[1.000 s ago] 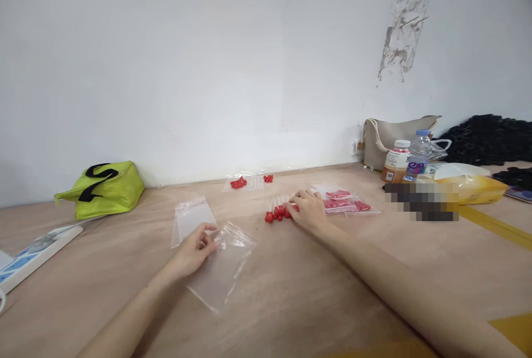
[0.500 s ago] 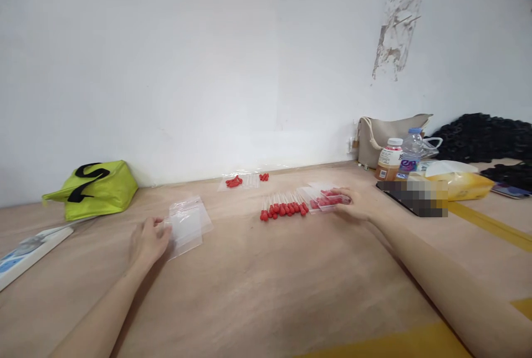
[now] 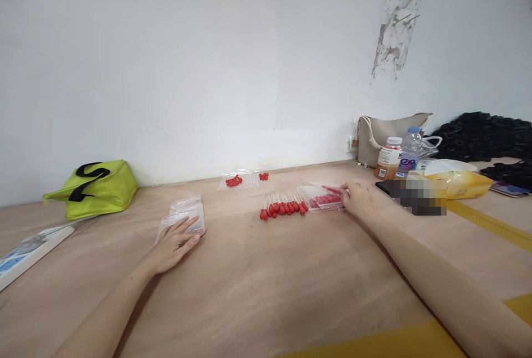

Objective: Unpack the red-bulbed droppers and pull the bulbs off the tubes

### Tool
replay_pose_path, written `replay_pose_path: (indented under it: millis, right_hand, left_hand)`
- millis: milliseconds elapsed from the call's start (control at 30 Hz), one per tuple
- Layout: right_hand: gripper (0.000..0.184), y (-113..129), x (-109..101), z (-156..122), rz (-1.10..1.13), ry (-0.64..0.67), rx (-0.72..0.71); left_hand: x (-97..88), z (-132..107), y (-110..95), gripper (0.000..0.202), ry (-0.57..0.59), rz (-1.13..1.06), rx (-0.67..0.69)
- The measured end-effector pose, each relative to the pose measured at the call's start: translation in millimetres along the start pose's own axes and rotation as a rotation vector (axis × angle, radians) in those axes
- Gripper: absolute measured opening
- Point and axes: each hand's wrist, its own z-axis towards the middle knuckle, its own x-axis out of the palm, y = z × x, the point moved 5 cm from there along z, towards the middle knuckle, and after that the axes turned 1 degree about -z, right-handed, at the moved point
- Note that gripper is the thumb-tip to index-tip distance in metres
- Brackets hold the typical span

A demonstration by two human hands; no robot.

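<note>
My left hand [image 3: 177, 244] lies with fingers spread over a small stack of clear plastic bags [image 3: 187, 205] on the table. At the right, my right hand [image 3: 359, 200] pinches the edge of a clear plastic bag [image 3: 332, 190] with red contents, slightly raised at that edge. Under and beside it lie other overlapping clear bags with red pieces [image 3: 322, 201]. Just left of these is a row of several narrow, pale pieces with rounded red ends [image 3: 285, 208]. What the red pieces are exactly I cannot make out.
Near the wall lie more red pieces [image 3: 234, 181] on clear plastic. A lime-green bag [image 3: 102, 189] and a power strip [image 3: 35, 252] are at the left. At the right are a drink bottle [image 3: 389, 159], a water bottle [image 3: 410, 150], a beige bag [image 3: 369, 136] and a yellow packet [image 3: 467, 183].
My left hand has moved right and spread flat over the clear bags, which have shifted together. My right hand has drawn slightly right, lifting the edge of a bag with red contents.
</note>
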Motion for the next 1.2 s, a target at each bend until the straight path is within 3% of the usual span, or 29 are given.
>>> replay_pose_path:
  millis: [167,267,300,367,467,567,600,700,800,933,1033,1100,1200]
  right_hand:
    - [0.025,4,-42,-1,0.102,-0.286,0.245]
    - [0.020,24,-71,1,0.322,-0.418,0.200]
    - [0.018,33,-76,1,0.448,-0.404,0.173]
    - [0.014,58,-71,-1,0.723,-0.215,0.184]
    - [0.011,104,-43,-21,1.047,0.160,0.333]
    - [0.009,147,-9,-59,1.223,0.520,0.567]
    - [0.008,158,-2,-70,1.237,0.581,0.595]
    - [0.006,174,13,-96,1.252,0.699,0.650]
    - [0.008,179,19,-111,1.298,0.926,0.634]
    - [0.025,175,20,-114,1.278,1.083,0.526]
    - [0.027,174,21,-113,1.292,1.121,0.499]
    - [0.027,174,23,-113,1.294,1.122,0.515]
    - [0.030,173,25,-113,1.259,1.072,0.558]
  left_hand:
    - [-9.0,-6,-9,0.047,-0.197,-0.186,0.042]
    - [-9.2,-7,-32,0.046,-0.255,-0.300,0.073]
    - [-8.4,-7,-42,0.045,-0.258,-0.367,0.070]
    - [-5.1,-5,-64,0.047,-0.240,-0.579,0.031]
    - [6.2,1,-100,0.057,-0.110,-1.083,-0.062]
    - [19.4,3,-133,0.058,0.123,-1.423,-0.139]
    - [23.0,3,-138,0.056,0.176,-1.458,-0.175]
    - [30.4,3,-133,0.047,0.189,-1.388,-0.290]
    - [36.5,5,-115,0.039,0.226,-1.242,-0.323]
    - [36.5,11,-95,0.038,0.263,-1.005,-0.264]
    - [30.9,16,-96,0.035,0.249,-0.745,-0.115]
    - [24.3,17,-106,0.032,0.152,-0.557,0.004]
    - [11.4,13,-131,0.026,-0.116,-0.302,0.169]
